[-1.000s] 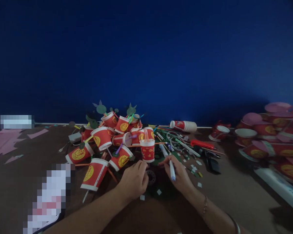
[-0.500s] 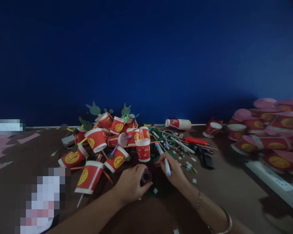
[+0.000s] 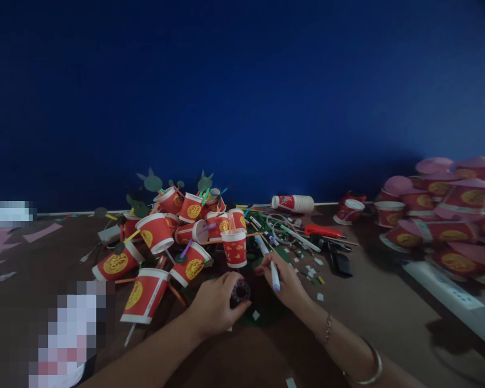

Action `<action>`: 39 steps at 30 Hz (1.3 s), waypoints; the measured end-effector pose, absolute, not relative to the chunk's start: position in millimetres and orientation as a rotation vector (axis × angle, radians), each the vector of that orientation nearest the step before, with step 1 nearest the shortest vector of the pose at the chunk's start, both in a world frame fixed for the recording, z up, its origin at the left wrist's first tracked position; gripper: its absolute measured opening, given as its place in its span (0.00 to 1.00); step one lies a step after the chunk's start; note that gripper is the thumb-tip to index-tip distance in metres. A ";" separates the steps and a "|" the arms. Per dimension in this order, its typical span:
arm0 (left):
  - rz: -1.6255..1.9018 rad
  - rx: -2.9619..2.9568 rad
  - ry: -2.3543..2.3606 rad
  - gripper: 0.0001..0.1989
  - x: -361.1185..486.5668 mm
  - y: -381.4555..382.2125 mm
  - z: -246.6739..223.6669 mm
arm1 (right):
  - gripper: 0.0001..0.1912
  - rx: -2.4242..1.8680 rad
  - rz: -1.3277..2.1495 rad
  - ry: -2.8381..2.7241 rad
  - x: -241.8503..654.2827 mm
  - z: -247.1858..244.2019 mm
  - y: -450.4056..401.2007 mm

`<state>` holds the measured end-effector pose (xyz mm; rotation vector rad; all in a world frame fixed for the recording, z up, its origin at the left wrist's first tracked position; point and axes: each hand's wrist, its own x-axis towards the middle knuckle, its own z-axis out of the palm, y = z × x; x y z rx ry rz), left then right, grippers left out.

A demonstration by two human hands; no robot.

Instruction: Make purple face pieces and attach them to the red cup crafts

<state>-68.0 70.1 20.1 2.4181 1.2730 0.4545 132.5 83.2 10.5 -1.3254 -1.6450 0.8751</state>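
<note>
My left hand (image 3: 215, 302) is closed around a dark round ring (image 3: 241, 291) with a hole in its middle, thumb below and fingers above. The ring rests over a dark green sheet (image 3: 262, 315) on the table. To the right, my right hand (image 3: 285, 283) has a white marker (image 3: 275, 276) with a blue-violet end tucked in it. Its fingertips point inward over the green sheet; whether they pinch anything else is too dark to tell. Just beyond both hands stands a red paper cup (image 3: 234, 249) with orange straws in it.
Red cups (image 3: 153, 233) with straws and green cutouts pile up at left. Pens, cables and paper scraps (image 3: 313, 272) lie right of centre, beside a red-handled tool (image 3: 324, 231). Pink-topped cups (image 3: 452, 231) and a power strip (image 3: 440, 283) are at far right. A blue wall closes the back.
The whole view has shifted slightly, so the things on the table appear a little further left. Both hands keep the same hold on the ring and the marker.
</note>
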 end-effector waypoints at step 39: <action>-0.383 2.640 1.709 0.31 -7.1 6.6 34.0 | 0.02 -1.357 0.828 -1.700 133.0 11.0 85.6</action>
